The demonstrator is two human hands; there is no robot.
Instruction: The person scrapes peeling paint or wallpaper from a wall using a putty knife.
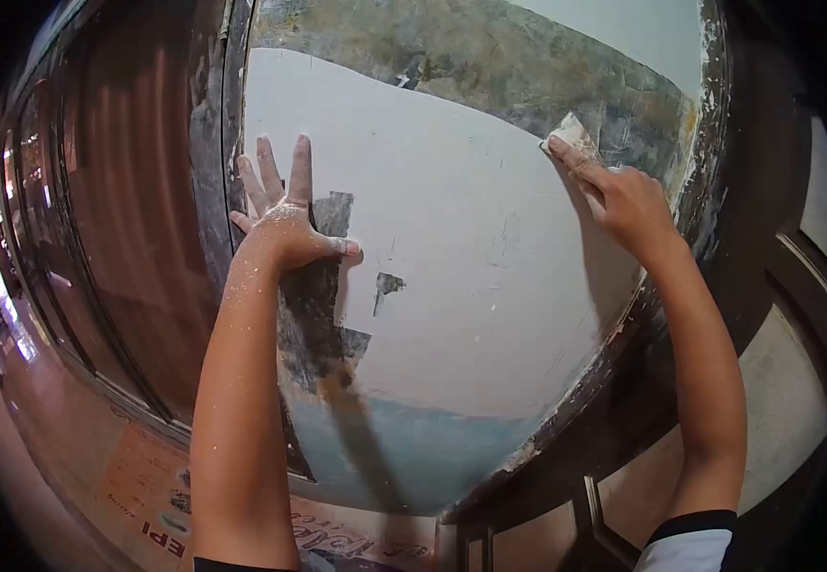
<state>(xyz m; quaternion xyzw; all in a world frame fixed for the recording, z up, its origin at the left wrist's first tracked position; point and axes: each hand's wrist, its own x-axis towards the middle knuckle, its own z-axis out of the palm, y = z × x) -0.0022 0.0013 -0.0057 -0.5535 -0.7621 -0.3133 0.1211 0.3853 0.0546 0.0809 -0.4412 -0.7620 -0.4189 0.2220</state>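
Note:
My left hand [285, 224] lies against the left part of a wall panel, fingers spread and dusted with white powder, holding nothing. My right hand [614, 195] grips a whitish, dusty scraper or pad [574, 132], pressed to the panel at the upper right; its exact kind is unclear. A broad white coat [433, 210] covers the panel's middle, its top edge running just by the right fingers. Above it shows a mottled grey-green band [490, 62]. Bare grey patches [390, 286] show near my left thumb and below it.
A dark, chipped wooden frame [709, 105] borders the panel on the right. Brown sliding panels [132, 210] stand at the left. Below lies a floor with printed red-brown sheeting [146, 486]. Dark panelled woodwork [638, 429] fills the lower right.

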